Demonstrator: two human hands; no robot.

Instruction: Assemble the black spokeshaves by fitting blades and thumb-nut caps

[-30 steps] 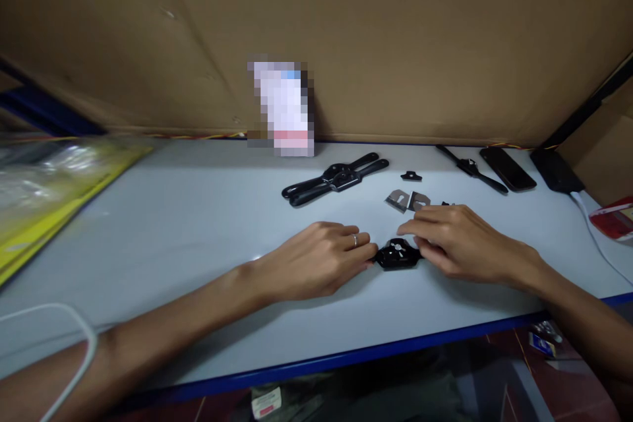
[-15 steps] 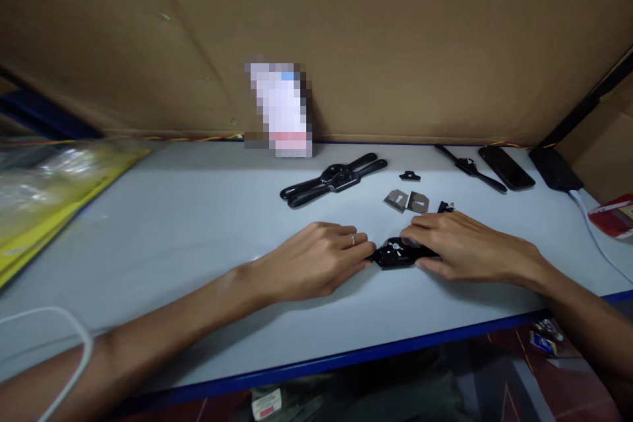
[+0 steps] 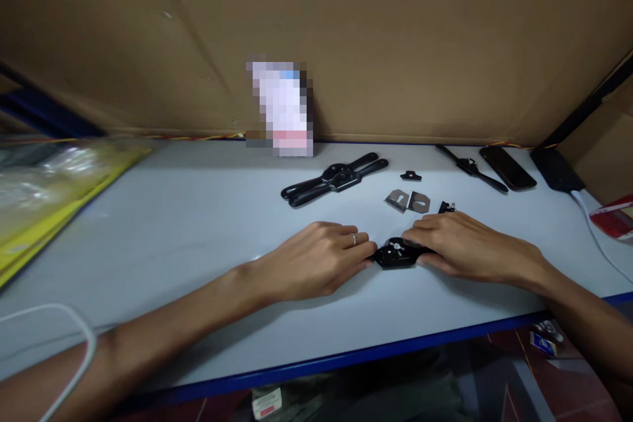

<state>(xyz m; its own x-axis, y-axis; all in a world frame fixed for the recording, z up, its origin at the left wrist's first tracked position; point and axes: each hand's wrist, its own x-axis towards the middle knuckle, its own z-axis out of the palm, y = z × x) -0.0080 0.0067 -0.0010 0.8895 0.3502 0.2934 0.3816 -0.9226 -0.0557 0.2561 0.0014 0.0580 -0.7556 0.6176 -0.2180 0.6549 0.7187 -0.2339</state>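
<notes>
A black spokeshave (image 3: 397, 254) lies low over the table near its front, its middle body showing a small silver screw. My left hand (image 3: 324, 258), with a ring on one finger, is closed around its left handle. The right handle is gripped by my right hand (image 3: 462, 247), whose fingers hide most of it. Just beyond the right hand sits a small black part with screws (image 3: 446, 207). Two flat metal blades with slots, a left blade (image 3: 397, 200) and a right blade (image 3: 419, 202), lie behind the spokeshave. Farther back is a small black cap piece (image 3: 411, 175).
Two black spokeshave bodies (image 3: 336, 178) lie together at the back middle, another spokeshave (image 3: 471, 168) at the back right. Beside it are a phone (image 3: 508, 168) and a black box with a white cable (image 3: 556, 169). Yellow-edged plastic packaging (image 3: 64, 191) covers the left. Cardboard (image 3: 395, 46) walls the back.
Hardly anything differs. My right hand has shifted very slightly on the spokeshave's handle, while the left keeps its hold.
</notes>
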